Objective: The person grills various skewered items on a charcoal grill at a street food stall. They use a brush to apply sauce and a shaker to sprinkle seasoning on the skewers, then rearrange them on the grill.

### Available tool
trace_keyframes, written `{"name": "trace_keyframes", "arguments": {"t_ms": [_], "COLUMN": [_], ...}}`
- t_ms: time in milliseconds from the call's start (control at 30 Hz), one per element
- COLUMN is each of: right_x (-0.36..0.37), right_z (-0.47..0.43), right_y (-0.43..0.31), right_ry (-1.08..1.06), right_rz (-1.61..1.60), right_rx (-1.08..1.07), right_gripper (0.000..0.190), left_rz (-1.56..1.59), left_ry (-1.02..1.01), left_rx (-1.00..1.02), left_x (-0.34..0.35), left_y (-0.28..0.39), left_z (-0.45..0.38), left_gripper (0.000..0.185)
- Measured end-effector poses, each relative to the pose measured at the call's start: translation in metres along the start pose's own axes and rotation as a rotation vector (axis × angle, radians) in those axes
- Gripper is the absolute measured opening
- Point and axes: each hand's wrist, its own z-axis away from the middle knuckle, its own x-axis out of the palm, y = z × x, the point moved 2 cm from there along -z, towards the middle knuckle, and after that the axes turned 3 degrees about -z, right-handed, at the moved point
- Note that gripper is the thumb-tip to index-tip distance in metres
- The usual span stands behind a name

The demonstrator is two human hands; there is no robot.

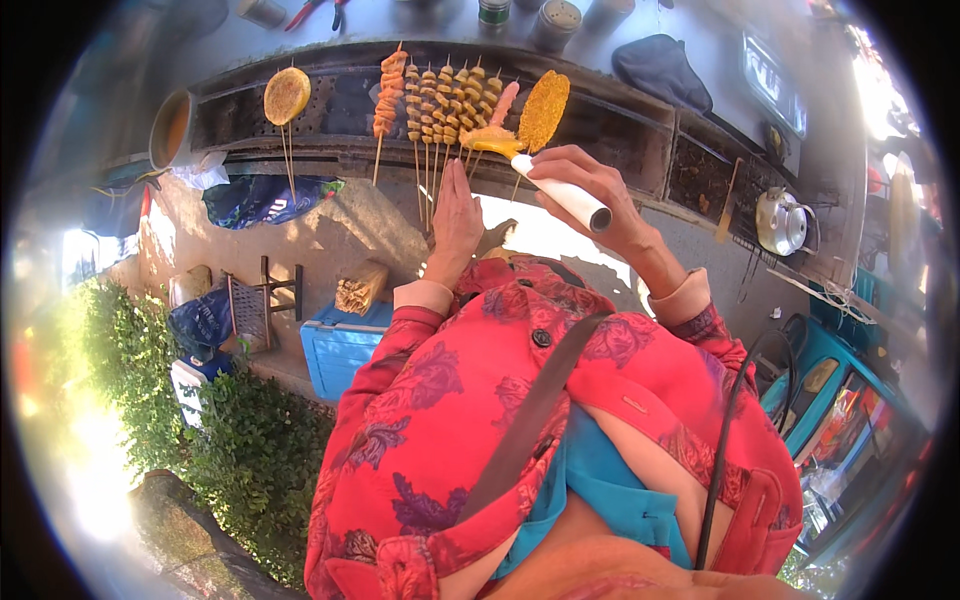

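My right hand [600, 196] grips the white handle [562, 187] of a basting brush. Its yellow head [491, 140] rests at the lower end of a pink sausage skewer [506, 103], right of several skewers of sliced brown food [454, 101] on the long charcoal grill [341, 124]. Below these, my left hand [456, 221] lies over the wooden sticks, fingers straight and together; whether it pinches any is hidden. A flat golden crumbed piece on a stick [544, 109] stands beside the brush. Farther left are an orange-coloured folded skewer [390, 94] and a round flat bread on two sticks [287, 96].
A pot [169, 129] stands at the grill's left end, a metal kettle [781, 221] at its right. Tins [556, 24], tongs [306, 13] and a dark cloth [664, 69] lie on the metal counter behind. A blue cooler [341, 352] and a small stool [281, 296] are down left.
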Motion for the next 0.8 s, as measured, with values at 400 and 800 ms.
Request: {"name": "trace_keyframes", "arguments": {"t_ms": [400,800], "right_x": [-0.040,-0.002], "right_z": [-0.039,-0.021], "right_y": [-0.001,-0.005], "right_ry": [0.066,-0.279], "right_rz": [0.196,0.252], "right_rx": [-0.108,-0.020], "right_gripper": [0.037,0.039], "left_rz": [1.402,1.636], "left_ry": [-0.569,-0.609], "left_rx": [-0.603,-0.689], "left_x": [-0.002,0.022], "left_y": [-0.015,-0.022], "left_z": [-0.018,-0.015], "left_gripper": [0.041,0.036]}}
